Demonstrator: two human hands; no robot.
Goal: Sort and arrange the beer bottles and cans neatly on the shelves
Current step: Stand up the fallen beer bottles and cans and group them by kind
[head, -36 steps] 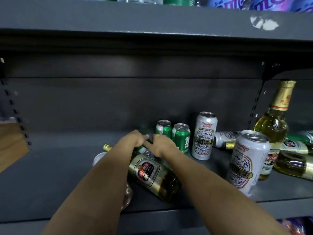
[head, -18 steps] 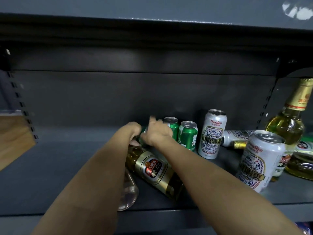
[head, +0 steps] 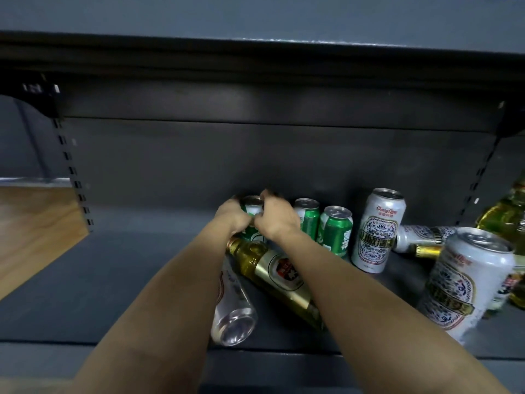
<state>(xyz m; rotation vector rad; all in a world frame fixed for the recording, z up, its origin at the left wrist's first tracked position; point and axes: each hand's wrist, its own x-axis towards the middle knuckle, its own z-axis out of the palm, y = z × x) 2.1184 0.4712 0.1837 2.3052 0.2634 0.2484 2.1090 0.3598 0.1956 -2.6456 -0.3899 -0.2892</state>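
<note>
I held one can (head: 251, 209) upright between both hands at the far shelf (head: 99, 280) centre; two cans (head: 324, 226) stood just right of it, two bottles (head: 272, 277) lay nearer.

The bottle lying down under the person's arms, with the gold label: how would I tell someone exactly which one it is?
Look at the dark grey shelf, just left of the row of upright green cans. There the gold-label bottle lies on its side beneath both forearms, its gold-foil neck toward the back. The clear bottle lying beside it is colourless; this one holds yellow liquid and has a red emblem.
</note>
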